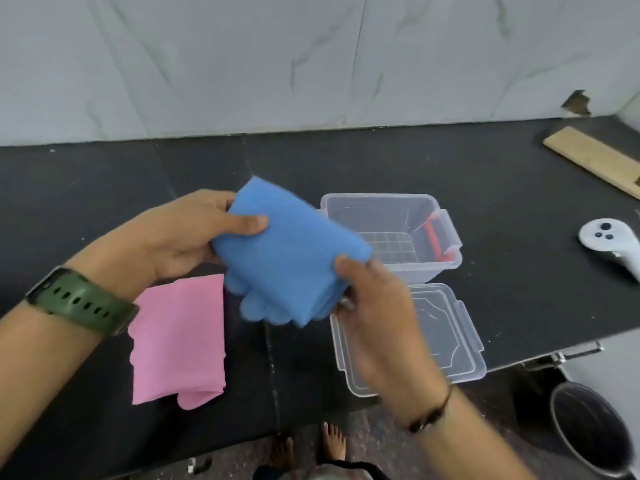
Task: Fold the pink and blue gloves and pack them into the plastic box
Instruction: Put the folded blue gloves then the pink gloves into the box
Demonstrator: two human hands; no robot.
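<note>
I hold the folded blue gloves [287, 258] in the air above the dark counter, fingertips hanging down toward me. My left hand [183, 237] grips their far left edge with the thumb on top. My right hand [374, 306] pinches their near right corner. The pink gloves [180, 337] lie folded flat on the counter below and to the left. The clear plastic box [391, 233] stands open just right of the blue gloves, with a red handle on its right side. Nothing shows inside it but its gridded bottom.
The box's clear lid [446, 341] lies upside up on the counter in front of the box, partly under my right hand. A white controller [613, 244] and a wooden board [595, 157] sit at the right. A dark bucket [588, 427] stands on the floor past the counter's edge.
</note>
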